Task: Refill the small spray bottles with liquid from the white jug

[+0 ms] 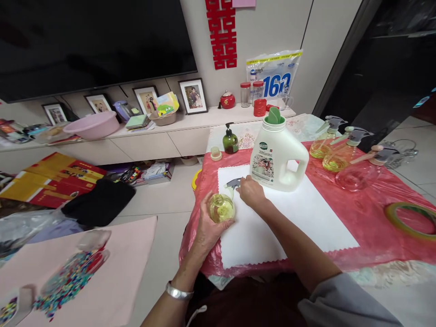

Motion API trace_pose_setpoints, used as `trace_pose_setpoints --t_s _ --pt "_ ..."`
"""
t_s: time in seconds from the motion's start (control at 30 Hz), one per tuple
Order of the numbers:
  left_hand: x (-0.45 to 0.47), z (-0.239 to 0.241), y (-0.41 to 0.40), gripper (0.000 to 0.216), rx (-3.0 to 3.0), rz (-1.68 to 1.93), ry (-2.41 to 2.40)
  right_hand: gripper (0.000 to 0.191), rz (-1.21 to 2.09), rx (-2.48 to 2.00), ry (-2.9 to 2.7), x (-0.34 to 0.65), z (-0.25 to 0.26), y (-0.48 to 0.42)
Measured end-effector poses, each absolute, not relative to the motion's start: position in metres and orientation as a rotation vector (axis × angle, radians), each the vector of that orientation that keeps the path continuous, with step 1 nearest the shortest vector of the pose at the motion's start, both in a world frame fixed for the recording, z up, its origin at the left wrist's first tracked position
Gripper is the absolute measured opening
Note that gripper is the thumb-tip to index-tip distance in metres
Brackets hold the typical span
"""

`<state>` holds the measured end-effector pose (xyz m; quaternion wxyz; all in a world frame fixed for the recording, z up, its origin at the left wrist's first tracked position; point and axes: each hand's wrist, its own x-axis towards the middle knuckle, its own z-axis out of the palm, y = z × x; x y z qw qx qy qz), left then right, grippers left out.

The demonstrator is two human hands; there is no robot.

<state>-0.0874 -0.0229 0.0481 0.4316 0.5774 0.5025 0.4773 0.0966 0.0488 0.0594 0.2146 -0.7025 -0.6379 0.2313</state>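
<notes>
Cradling an open bottle [222, 209] at the left edge of a white sheet [247, 245], the left hand [210, 225] steadies it while the right hand [252, 194] pinches a spray head [233, 182], the work seemingly partway: three spray bottles [335, 160] at right wear tops, this one not yet.

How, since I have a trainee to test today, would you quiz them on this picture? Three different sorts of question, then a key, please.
1. Which thing does the left hand hold?
a) the green pump bottle
b) a round bottle of yellow liquid
c) the roll of tape
2. True or false: the right hand grips the white jug by its handle.
3. How many spray bottles stand to the right of the white jug in the picture?

Key: 1. b. 2. False; it holds a grey spray head. 3. Three.
</notes>
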Motion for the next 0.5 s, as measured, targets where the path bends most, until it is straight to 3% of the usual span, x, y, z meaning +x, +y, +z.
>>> trace_pose_setpoints --t_s 0.23,0.5 --pt "-0.092 0.032 -0.024 0.101 1.353 1.219 1.208 0.029 0.817 -1.787 -1.432 0.121 0.068 0.039" --pt "-0.062 0.027 -0.014 0.108 1.269 1.166 1.092 0.057 0.975 -1.116 -0.941 0.162 0.128 -0.01"
